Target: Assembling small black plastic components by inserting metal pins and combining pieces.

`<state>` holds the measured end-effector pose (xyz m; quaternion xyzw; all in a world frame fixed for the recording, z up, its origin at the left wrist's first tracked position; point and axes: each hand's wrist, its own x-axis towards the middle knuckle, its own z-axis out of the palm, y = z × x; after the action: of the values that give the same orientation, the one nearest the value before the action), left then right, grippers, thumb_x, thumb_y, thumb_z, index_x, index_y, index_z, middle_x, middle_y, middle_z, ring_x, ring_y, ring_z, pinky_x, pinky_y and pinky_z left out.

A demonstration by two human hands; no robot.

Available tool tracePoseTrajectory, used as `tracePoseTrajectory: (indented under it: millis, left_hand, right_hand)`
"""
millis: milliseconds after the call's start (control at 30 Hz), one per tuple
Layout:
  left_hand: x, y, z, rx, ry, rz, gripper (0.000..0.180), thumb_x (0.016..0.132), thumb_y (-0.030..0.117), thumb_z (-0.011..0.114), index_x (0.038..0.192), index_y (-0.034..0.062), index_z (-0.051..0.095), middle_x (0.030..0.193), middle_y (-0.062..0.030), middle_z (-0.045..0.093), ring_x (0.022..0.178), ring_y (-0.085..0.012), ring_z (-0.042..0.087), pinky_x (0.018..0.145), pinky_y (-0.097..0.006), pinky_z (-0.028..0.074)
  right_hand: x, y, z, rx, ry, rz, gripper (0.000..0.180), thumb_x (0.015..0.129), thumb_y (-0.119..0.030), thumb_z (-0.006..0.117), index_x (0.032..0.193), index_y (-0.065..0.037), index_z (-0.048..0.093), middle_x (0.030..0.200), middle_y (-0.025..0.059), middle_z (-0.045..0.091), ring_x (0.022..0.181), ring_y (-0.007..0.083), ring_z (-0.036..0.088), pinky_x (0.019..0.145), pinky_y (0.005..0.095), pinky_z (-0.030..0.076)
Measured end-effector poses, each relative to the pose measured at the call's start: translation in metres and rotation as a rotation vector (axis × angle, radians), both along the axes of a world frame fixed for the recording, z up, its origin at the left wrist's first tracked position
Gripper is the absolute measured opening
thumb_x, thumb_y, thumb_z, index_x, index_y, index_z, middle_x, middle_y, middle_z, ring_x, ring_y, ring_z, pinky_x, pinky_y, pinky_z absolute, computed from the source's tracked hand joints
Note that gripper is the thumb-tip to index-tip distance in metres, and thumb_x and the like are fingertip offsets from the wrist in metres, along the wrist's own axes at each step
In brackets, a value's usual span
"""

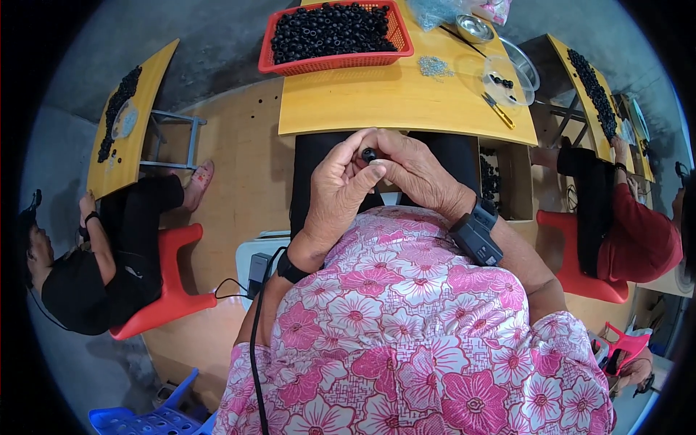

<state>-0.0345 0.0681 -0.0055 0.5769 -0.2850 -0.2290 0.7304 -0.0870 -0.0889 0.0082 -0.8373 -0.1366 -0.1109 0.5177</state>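
Below the yellow table point(391, 101), both hands' fingers point(355, 156) pinch a half-hidden small black ring point(369, 154).

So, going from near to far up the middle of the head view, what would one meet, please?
Pink flowered top → left hand and right hand pinching a small black ring → yellow table → red basket of black rings.

I see the table point(377, 101) straight ahead of my hands. On its far edge sits the basket point(270, 51) filled with rings point(330, 29). Right of the basket lie a metal bowl point(475, 27), a clear dish point(507, 80) and tweezers point(499, 110). A cardboard box point(518, 181) stands below the table's right corner.
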Motion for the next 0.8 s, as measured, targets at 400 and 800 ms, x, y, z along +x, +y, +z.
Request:
tracePoseTrajectory:
  millis: [400, 800]
  left_hand:
    - [-0.001, 0.001, 0.002, -0.129, 0.050, 0.013, 0.045, 0.084, 0.004, 0.066, 0.126, -0.0010, 0.051, 0.093, -0.0012, 0.054, 0.074, -0.0052, 0.050, 0.063, -0.018, 0.045]
    - [0.003, 0.003, -0.002, -0.016, -0.335, 0.310, 0.021, 0.075, -0.007, 0.067, 0.095, 0.0012, 0.066, 0.080, -0.0025, 0.054, 0.068, -0.0087, 0.054, 0.060, -0.021, 0.046]
  right_hand:
    - [-0.008, 0.007, 0.006, 0.649, 0.385, 0.074, 0.027, 0.096, -0.029, 0.046, 0.098, -0.003, 0.053, 0.081, 0.0034, 0.052, 0.072, 0.0137, 0.055, 0.064, 0.0242, 0.043]
    - [-0.004, 0.006, -0.006, 0.946, 0.492, 0.142, 0.025, 0.095, -0.026, 0.051, 0.102, -0.003, 0.056, 0.078, 0.0009, 0.051, 0.065, 0.0091, 0.053, 0.061, 0.0209, 0.045]
